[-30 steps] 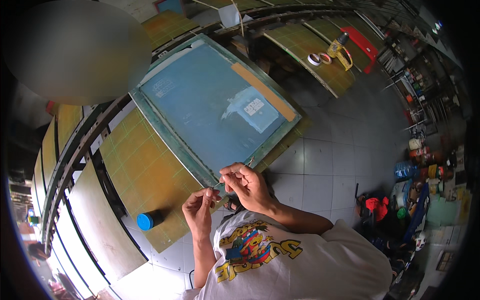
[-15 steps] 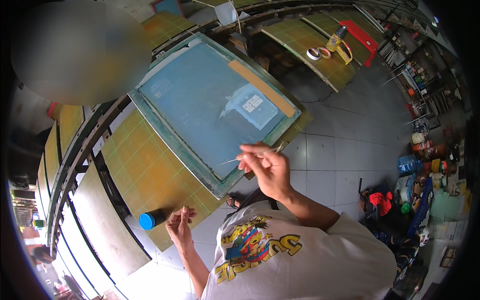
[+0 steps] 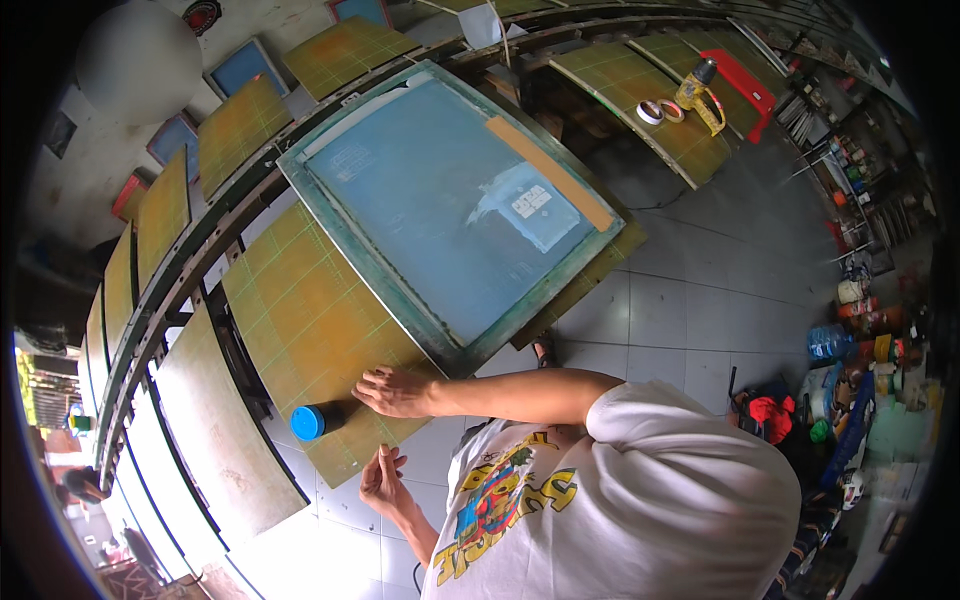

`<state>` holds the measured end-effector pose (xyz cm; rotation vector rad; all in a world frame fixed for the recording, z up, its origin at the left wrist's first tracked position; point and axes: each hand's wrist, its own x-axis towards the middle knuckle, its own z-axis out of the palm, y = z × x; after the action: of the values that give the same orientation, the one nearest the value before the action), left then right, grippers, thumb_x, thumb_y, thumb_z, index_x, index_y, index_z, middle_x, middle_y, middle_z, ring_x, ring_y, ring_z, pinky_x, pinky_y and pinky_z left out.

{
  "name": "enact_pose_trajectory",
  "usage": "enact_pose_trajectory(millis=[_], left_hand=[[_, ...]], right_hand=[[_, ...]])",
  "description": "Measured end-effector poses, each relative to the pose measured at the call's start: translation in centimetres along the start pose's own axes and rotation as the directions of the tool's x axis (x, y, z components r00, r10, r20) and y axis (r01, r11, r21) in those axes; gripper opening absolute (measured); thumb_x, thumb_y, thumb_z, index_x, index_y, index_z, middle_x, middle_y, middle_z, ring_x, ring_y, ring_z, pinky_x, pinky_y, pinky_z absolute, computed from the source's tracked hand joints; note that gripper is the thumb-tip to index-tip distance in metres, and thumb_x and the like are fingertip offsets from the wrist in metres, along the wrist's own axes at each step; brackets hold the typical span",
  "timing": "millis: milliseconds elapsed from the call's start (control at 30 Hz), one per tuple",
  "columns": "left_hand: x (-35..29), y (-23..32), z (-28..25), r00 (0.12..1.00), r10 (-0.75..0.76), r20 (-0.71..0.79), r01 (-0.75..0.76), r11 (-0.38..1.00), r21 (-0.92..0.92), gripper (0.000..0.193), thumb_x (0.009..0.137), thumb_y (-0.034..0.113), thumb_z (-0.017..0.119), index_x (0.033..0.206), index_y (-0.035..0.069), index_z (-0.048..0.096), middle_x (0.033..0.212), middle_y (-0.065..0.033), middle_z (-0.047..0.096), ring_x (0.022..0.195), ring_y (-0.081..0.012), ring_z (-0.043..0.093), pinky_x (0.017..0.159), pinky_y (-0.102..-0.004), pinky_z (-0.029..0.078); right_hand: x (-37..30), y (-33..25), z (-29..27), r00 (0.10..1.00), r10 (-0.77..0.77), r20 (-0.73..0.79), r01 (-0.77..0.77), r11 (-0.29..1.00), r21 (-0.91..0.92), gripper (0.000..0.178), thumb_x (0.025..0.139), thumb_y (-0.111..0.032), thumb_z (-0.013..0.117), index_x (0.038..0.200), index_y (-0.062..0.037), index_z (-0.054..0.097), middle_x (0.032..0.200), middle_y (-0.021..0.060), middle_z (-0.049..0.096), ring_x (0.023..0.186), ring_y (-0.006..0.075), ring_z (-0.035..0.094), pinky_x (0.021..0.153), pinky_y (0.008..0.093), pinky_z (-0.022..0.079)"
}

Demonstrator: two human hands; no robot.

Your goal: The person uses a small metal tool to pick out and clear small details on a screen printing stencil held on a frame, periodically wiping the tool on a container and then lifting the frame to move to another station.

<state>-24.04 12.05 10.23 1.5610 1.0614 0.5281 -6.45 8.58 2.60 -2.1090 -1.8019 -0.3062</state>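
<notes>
A screen-printing frame (image 3: pixel 430 352) with a blue mesh (image 3: pixel 420 200) lies on the boards ahead of me, a small white design in the mesh's right part. My right hand (image 3: pixel 395 392) is over the yellow-green gridded board (image 3: pixel 310 310), just right of a dark jar with a blue lid (image 3: pixel 308 423). Its fingers are curled in, and whatever they hold is hidden. Beside the board's near edge, my left hand (image 3: pixel 383 482) has its thumb and fingers drawn together. Anything between those fingertips is too small to make out. The hands are close but apart.
More gridded boards (image 3: pixel 240 130) line a curved rail at the left and back. A pale board (image 3: pixel 225 430) stands left of the jar. Tape rolls (image 3: pixel 660 111) and a yellow heat gun (image 3: pixel 702 97) rest on a board at the far right. Cluttered goods (image 3: pixel 800 410) sit right of the tiled floor.
My right hand has swung left from over the frame's near corner to beside the jar. The thin pointed tool it held no longer shows. My left hand is slightly lower; the whole view has shifted.
</notes>
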Motion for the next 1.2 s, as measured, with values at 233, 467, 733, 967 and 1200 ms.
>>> enact_pose_trajectory(millis=[233,467,733,967,1200], left_hand=[[0.7,-1.4,-0.6,0.987,-0.039,-0.153,0.031,0.998,-0.058,0.027,0.082,0.021,0.079,0.092,-0.002,0.07,0.076,-0.01,0.071,0.067,-0.0162,0.069,0.055,-0.0219,0.041],[0.9,-0.4,3.0,0.998,-0.024,-0.051,0.018,0.993,-0.118,0.024,0.092,0.021,0.067,0.101,-0.001,0.069,0.091,-0.0117,0.073,0.08,-0.0182,0.072,0.059,-0.0215,0.042],[3.0,3.6,13.2,0.997,-0.042,-0.058,0.042,0.999,0.003,0.039,0.101,0.032,0.051,0.108,-0.002,0.07,0.093,-0.0115,0.073,0.081,-0.0154,0.07,0.065,-0.0252,0.046],[7.0,1.8,23.4,0.945,0.175,-0.278,-0.09,0.951,0.295,0.065,0.097,0.056,0.045,0.128,0.0,0.054,0.093,-0.0171,0.066,0.082,-0.0241,0.06,0.076,-0.0364,0.047],[9.3,3.1,25.4,0.929,0.03,-0.369,0.117,0.922,0.369,0.078,0.093,0.065,0.044,0.06,-0.006,0.045,0.053,-0.0142,0.04,0.055,-0.0247,0.039,0.058,-0.0438,0.035]], right_hand=[[-0.5,-0.4,-2.0,0.99,0.139,-0.009,-0.135,0.973,0.186,0.032,0.084,-0.013,0.059,0.115,-0.0045,0.066,0.107,0.0091,0.06,0.102,0.0247,0.057,0.082,0.0353,0.05],[-10.8,11.0,-13.6,0.714,0.603,-0.357,-0.507,0.796,0.33,0.025,0.084,-0.014,0.069,0.109,-0.0091,0.067,0.106,0.0088,0.062,0.097,0.027,0.061,0.081,0.0385,0.051],[-29.1,30.3,-20.2,0.284,0.859,-0.427,-0.928,0.358,0.104,0.031,0.096,-0.029,0.058,0.112,-0.0049,0.067,0.101,0.0126,0.065,0.099,0.0299,0.06,0.085,0.0393,0.048],[-28.3,37.2,-18.5,0.258,0.96,0.112,-0.914,0.205,0.349,0.062,0.099,-0.051,0.04,0.128,0.0019,0.055,0.114,0.0241,0.064,0.107,0.0415,0.06,0.089,0.0422,0.049],[-26.6,38.2,-21.1,0.277,0.937,0.212,-0.832,0.123,0.54,0.074,0.095,-0.061,0.039,0.087,0.0102,0.06,0.085,0.0322,0.06,0.085,0.0458,0.06,0.075,0.0476,0.045]])
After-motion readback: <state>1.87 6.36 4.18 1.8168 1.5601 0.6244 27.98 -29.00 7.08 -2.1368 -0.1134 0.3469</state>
